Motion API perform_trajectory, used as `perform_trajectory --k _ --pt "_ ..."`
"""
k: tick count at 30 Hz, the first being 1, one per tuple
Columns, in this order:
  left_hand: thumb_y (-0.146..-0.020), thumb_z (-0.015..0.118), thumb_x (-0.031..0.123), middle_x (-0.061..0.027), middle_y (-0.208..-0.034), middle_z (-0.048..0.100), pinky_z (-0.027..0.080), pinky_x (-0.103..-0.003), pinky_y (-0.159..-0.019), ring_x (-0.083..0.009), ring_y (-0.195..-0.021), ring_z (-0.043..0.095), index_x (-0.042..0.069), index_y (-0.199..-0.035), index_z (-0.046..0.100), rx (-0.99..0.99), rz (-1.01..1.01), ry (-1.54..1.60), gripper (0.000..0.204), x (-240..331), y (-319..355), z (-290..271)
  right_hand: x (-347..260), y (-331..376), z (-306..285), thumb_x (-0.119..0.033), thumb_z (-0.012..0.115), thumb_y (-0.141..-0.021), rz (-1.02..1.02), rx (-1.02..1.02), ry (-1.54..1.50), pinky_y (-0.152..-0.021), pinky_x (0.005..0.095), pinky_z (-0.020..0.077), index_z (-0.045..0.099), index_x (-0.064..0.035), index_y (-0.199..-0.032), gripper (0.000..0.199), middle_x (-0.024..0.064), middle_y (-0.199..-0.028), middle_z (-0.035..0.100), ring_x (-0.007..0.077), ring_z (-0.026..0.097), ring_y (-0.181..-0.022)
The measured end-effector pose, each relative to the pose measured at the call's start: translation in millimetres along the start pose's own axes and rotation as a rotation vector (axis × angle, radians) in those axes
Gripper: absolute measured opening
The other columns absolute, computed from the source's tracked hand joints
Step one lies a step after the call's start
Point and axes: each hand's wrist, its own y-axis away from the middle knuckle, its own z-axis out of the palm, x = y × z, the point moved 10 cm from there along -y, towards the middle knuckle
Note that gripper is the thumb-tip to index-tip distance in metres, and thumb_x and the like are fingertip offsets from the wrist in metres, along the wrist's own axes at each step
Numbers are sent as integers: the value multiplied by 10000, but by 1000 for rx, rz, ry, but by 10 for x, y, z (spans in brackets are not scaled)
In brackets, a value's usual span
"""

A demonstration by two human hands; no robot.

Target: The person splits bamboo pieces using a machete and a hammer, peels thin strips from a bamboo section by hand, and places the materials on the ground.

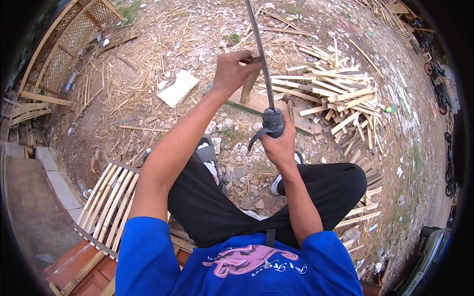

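Observation:
My right hand [280, 140] is closed around the black wrapped handle [273, 122] of a long machete [263, 54]. Its narrow dark blade points up and away from me. A loose black strap end hangs from the handle. Just left of the blade, my left hand [231, 73] pinches the upper end of a short, flat brown piece of wood [250, 87]. The wood stands nearly upright, with its lower end at a thick wooden board [258, 103] on the ground. The blade passes close by the wood's upper end; I cannot tell whether they touch.
A heap of split pale sticks [340, 91] lies right of the board. A white sheet [178, 89] rests on the littered ground at left. Nearer are a slatted wooden panel [108, 202] and my bent legs. A lattice frame [59, 59] stands far left, a vehicle [419, 261] lower right.

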Motion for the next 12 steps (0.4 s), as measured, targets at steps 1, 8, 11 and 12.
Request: perform_trajectory --k 1,8,11,12 --pt "-744 802 156 -114 -760 718 534 -283 -612 -156 -688 697 34 -944 739 6 16 10 242 14 0 -2 1 0 2 -39 673 -687 1 1 0 -679 282 467 557 -17 -967 304 52 -785 608 121 557 -706" --pt "-735 824 204 -102 -740 713 516 -281 -588 -146 -669 684 37 -921 744 30 30 2 262 28 0 -38 54 6 8 -43 676 -682 24 26 -33 -675 288 470 554 -21 -982 324 58 -794 615 127 563 -705" --pt "-728 834 242 -99 -732 712 510 -280 -581 -146 -661 680 42 -918 747 57 52 15 290 31 13 -62 74 7 5 -41 674 -690 29 24 -60 -684 290 473 552 -23 -990 324 58 -802 620 128 571 -715" --pt "-728 834 242 -99 -732 712 510 -280 -581 -146 -661 680 42 -918 747 55 53 16 290 32 9 -54 78 -19 5 -42 678 -697 21 18 -62 -691 289 473 552 -25 -991 320 56 -805 624 127 576 -721"
